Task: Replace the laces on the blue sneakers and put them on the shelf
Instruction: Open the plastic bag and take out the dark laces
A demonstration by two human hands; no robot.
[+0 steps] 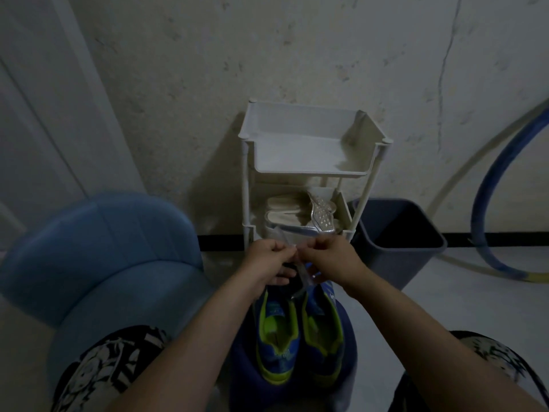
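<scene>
Two blue sneakers with lime-green lining stand side by side on a dark blue stool [349, 346] between my knees: the left sneaker [276, 337] and the right sneaker [323, 331]. Over their toes, my left hand [267, 263] and my right hand [329, 260] are close together, both pinching a pale lace [300, 281] that runs down to the shoes. The sneakers' front parts are hidden by my hands. Behind them against the wall stands a white shelf unit [309, 150], with its top tier bare.
The shelf's lower tier holds pale shoes [300, 215] and a clear sandal. A dark bin [398, 233] stands right of the shelf. A blue padded chair [98, 257] is on my left. A blue and yellow hoop [487, 209] leans on the wall at right.
</scene>
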